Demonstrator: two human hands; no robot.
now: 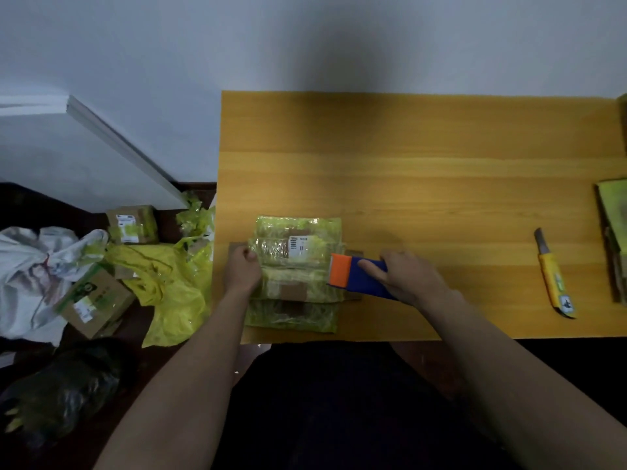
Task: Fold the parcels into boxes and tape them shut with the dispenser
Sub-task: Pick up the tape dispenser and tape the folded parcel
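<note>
Box [294,273] at lower centre of frame, near front edge of table [407,157], already wrapped in yellow-green tape. Left hand [242,271] grips box's left edge, fingers curled round it. Right hand [405,278] clenched round blue dispenser [359,278], orange head against box's right side.

Risks, as judgement:
- left hold slackens — box slides under pull, strip wrinkles
- dispenser tilts, tape lifts off
- knife [553,276] at right, well apart — little hazard
</note>
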